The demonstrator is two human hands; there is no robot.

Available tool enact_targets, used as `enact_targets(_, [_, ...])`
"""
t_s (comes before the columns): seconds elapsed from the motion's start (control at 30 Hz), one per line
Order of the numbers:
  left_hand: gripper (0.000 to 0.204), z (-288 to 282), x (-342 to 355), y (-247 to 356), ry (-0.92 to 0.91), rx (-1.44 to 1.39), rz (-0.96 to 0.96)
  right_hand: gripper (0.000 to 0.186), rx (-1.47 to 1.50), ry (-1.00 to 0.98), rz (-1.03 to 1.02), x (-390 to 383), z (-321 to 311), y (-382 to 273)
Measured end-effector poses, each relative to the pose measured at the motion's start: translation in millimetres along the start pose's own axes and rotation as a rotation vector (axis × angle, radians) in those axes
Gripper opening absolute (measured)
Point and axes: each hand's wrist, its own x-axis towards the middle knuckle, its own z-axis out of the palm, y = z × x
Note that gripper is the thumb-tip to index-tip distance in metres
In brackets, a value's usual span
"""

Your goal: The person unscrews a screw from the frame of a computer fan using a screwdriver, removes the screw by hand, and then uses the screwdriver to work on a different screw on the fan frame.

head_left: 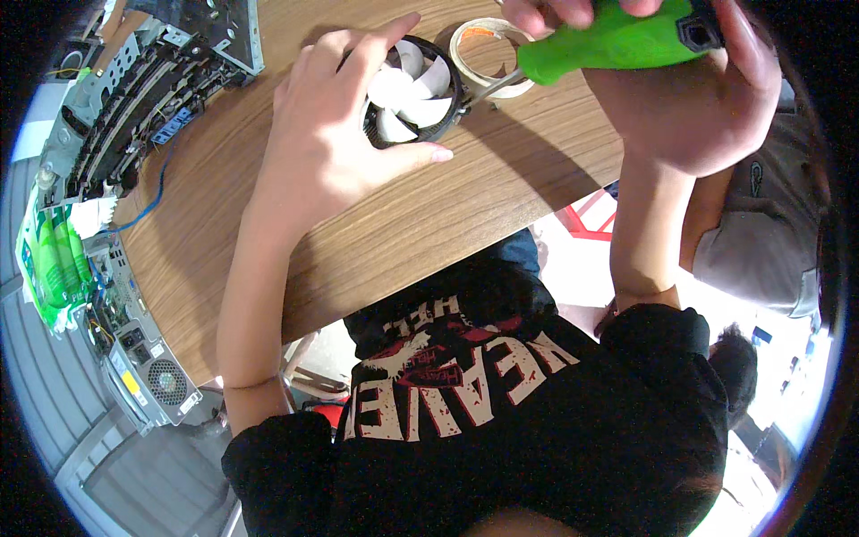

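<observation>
A round cooling fan (411,92) with white blades and a black frame rests on the wooden table. My left hand (327,125) grips it from the left, thumb along its near side and fingers over its far side. In my right hand (689,112) is a screwdriver (617,45) with a thick green handle, held almost level. Its thin metal shaft points left and down, and the tip meets the right edge of the fan's frame. Whether a screw sits under the tip is too small to tell. Just beyond the shaft lies a roll of tape (465,63).
An opened computer case (134,98) stands at the far left of the table (429,224), a blue cable (162,183) trailing from it. Nearer on the left are a green packet (55,259) and a power supply unit (152,380). Someone in grey clothing (761,242) is close on the right.
</observation>
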Motion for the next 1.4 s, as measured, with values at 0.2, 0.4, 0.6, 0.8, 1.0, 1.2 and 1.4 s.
enact_targets(0.2, [0.093,3,-4,-3,0.015,0.021,-0.065,0.028,0.11,-0.21,-0.051,37,-5,20])
enact_targets(0.4, [0.093,2,-1,3,0.01,0.086,-0.09,0.037,0.191,-0.462,-0.097,56,-14,43])
enact_targets(0.6, [0.097,-7,-3,-5,-0.14,0.011,-0.151,0.045,-0.272,-0.075,-0.121,36,-4,29])
enact_targets(0.8, [0.097,-26,-4,-26,-0.179,-0.037,0.027,0.038,-0.261,0.017,-0.213,23,17,32])
enact_targets(1.0, [0.061,-32,4,-7,-0.027,-0.351,0.0,0.044,-0.424,-0.161,-0.027,31,20,21])
enact_targets(1.2, [0.033,-29,12,14,0.059,-0.47,-0.103,0.046,-0.789,-0.035,-0.209,32,45,24])
enact_targets(1.4, [0.024,-25,17,20,0.192,-0.578,-0.068,0.054,-0.828,-0.104,-0.191,32,44,19])
